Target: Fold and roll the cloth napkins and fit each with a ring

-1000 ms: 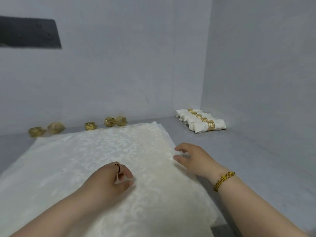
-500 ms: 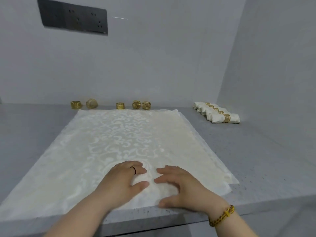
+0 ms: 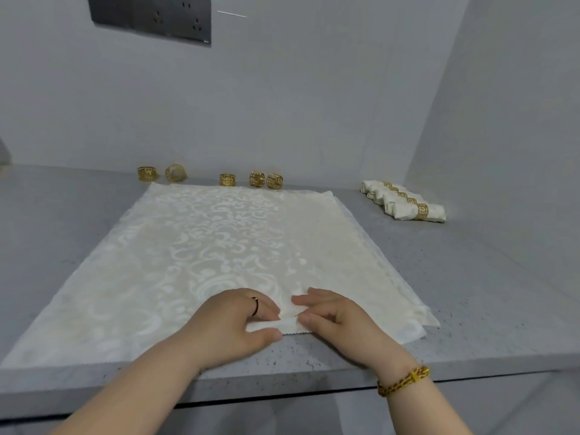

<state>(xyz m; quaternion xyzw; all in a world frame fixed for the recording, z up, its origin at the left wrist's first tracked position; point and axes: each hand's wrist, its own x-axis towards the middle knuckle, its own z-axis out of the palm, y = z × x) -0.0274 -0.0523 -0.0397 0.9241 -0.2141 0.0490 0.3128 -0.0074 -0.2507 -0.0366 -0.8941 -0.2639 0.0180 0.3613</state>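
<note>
A cream damask napkin (image 3: 219, 246) lies spread flat on the grey counter (image 3: 470, 293). At its near edge my left hand (image 3: 232, 324) and my right hand (image 3: 335, 318) both pinch the hem, lifting a small fold of cloth between thumbs and fingers. Several gold napkin rings (image 3: 227, 179) stand in a row along the back wall beyond the napkin. Several rolled napkins with gold rings (image 3: 405, 204) lie side by side at the back right corner.
The counter's front edge (image 3: 282, 384) runs just under my wrists. A dark socket panel (image 3: 150, 17) is mounted on the back wall. A grey side wall (image 3: 502, 120) closes the right. Bare counter lies left and right of the napkin.
My hands slid from the napkin's middle and right side to its near edge, came together and now pinch the hem. The view tilted down toward the counter's front.
</note>
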